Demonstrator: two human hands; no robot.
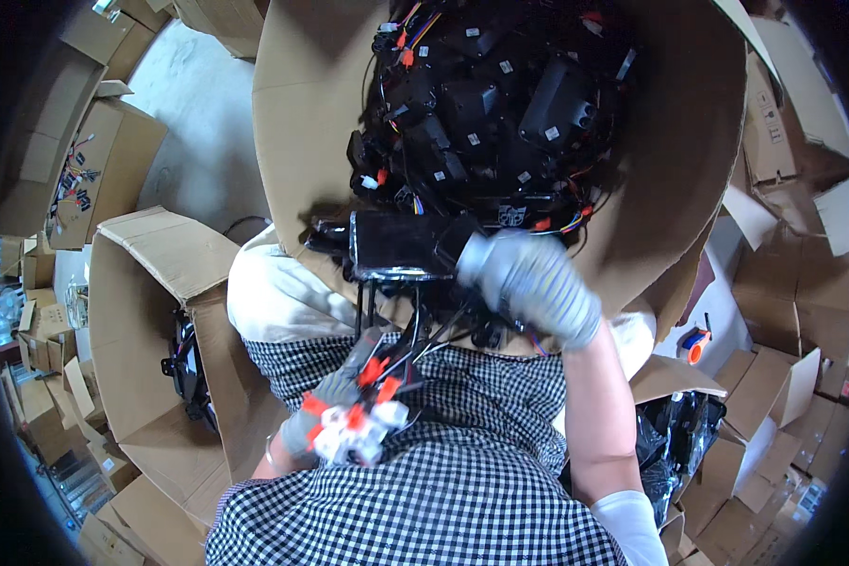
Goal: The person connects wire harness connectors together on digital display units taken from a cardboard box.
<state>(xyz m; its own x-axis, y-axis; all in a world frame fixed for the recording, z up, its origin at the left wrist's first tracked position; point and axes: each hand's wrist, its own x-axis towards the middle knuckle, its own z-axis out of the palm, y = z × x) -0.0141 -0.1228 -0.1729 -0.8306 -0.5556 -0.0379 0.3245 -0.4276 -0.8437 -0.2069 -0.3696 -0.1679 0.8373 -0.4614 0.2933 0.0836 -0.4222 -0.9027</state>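
Observation:
My right hand [536, 286], in a grey-striped work glove, closes round the right end of a glossy black plastic housing [398, 247]. The housing lies crosswise at the near edge of a large cardboard box. Several black cables [415, 321] hang from its near side toward my lap. Lower left, my gloved left hand [304, 432] grips the cable bundle, mostly hidden behind its red and white connectors [357, 429]. Those connectors are blurred. Beyond the housing, the box holds a heap of similar black units [472, 113] with small white labels and coloured wires.
The large cardboard box [297, 123] opens toward me. Another open carton [151, 241] stands at left with a black part inside. At right are black plastic-wrapped things [674, 439] in a carton and an orange-and-blue tape roll [696, 345]. Many cartons crowd both sides.

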